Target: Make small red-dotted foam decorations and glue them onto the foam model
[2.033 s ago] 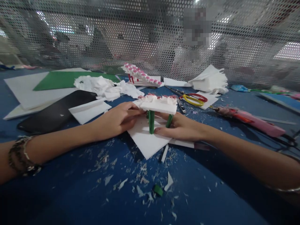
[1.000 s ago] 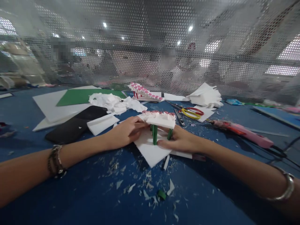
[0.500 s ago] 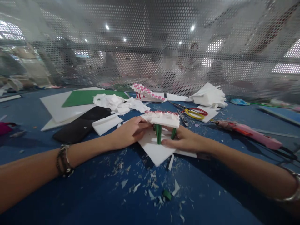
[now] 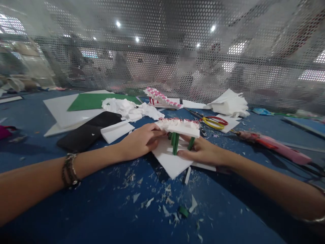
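Observation:
A small foam model [image 4: 183,129] has a white slab top, red-and-white trim along its edge and green legs [image 4: 175,143]. It stands upright on a white foam sheet [image 4: 172,166] on the blue table. My left hand [image 4: 142,141] is closed at the model's left end, its fingertips partly hidden behind the top. Around the right side curls my right hand [image 4: 203,151], thumb beside a front green leg and the other fingers hidden under and behind the slab. Behind it stands a similar model [image 4: 162,97] with pink dots and red legs.
Yellow-handled scissors [image 4: 212,122] and a pink glue gun [image 4: 276,145] lie at the right. To the left are a black pouch [image 4: 88,131], crumpled white paper [image 4: 122,107] and a green sheet [image 4: 101,101]. Scraps [image 4: 183,211] litter the front. A perforated metal screen [image 4: 157,40] rises behind.
The camera view has shifted slightly, so the whole scene sits a little further right. Both hands keep the same hold on the model.

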The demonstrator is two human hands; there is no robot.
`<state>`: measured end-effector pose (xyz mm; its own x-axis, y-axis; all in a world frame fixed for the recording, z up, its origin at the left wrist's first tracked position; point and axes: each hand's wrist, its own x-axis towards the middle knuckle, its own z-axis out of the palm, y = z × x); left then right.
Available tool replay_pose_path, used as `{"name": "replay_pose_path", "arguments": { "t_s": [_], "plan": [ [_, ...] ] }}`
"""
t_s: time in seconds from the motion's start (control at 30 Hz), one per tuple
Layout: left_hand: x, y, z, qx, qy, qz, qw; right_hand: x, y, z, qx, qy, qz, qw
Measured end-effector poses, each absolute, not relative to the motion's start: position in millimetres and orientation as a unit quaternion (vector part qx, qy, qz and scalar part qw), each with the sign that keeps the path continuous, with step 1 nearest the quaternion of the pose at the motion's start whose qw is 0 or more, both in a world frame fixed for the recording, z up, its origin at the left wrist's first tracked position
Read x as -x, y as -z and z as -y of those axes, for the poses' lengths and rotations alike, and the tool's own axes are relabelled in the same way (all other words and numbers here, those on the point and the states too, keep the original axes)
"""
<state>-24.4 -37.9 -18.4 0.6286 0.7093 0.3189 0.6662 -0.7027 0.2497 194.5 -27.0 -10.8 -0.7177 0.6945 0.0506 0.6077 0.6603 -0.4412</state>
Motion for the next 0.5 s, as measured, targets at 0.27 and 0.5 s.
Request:
{"name": "replay_pose_path", "arguments": {
  "t_s": [0.27,0.5],
  "plan": [
    [25.7,19.4,37.1,-0.907,-0.194,-0.371,0.038,-194.5,8.8,29.7,0.362,-0.281,0.879,0.13],
    [28.1,17.6,33.9,-0.914,-0.193,-0.351,0.069,-191.8,4.4,33.4,0.37,-0.298,0.872,0.118]
  ]
}}
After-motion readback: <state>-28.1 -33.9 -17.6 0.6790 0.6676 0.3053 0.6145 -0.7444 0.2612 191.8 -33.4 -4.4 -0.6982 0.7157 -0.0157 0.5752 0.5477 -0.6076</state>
